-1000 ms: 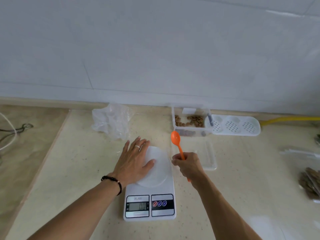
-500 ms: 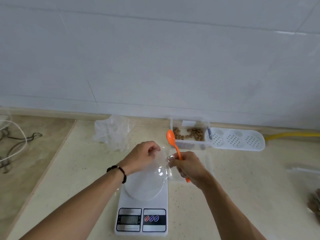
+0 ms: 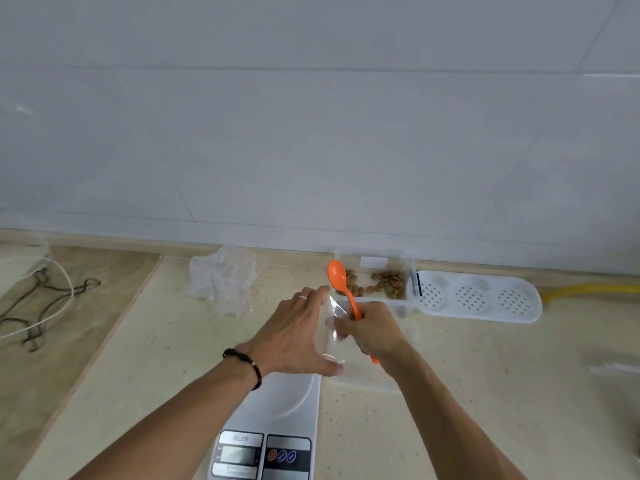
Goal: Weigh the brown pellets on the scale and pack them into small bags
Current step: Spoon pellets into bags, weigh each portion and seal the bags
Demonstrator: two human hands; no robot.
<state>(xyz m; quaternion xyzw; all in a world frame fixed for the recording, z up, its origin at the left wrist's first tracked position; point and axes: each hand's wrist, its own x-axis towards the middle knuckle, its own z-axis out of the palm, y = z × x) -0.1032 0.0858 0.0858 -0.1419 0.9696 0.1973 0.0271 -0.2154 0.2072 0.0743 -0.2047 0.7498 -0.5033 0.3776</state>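
Half a second earlier the left hand point(image 3: 294, 336) had been curled with its fingertips pinching the clear small bag point(image 3: 333, 336) over the scale point(image 3: 277, 420); it had since spread, fingers straight and thumb stretched toward the bag's lower edge, the palm alongside the film, and both hands had shifted right, off the weighing plate. The right hand point(image 3: 372, 332) was closed around the handle of the orange spoon point(image 3: 341, 284) and also pinched the bag's right edge, so the bag hung upright between the two hands. The spoon's bowl pointed up and away, showing in front of the left end of the clear container point(image 3: 375, 259) at the wall. Brown pellets point(image 3: 388, 284) lay on that container's floor. A white perforated lid point(image 3: 474, 297) lay touching the container's right side. A crumpled heap of clear plastic point(image 3: 225, 284) sat to the left of the hands on the beige counter point(image 3: 485, 393). The scale's display faced the person, its reading too blurred to tell.
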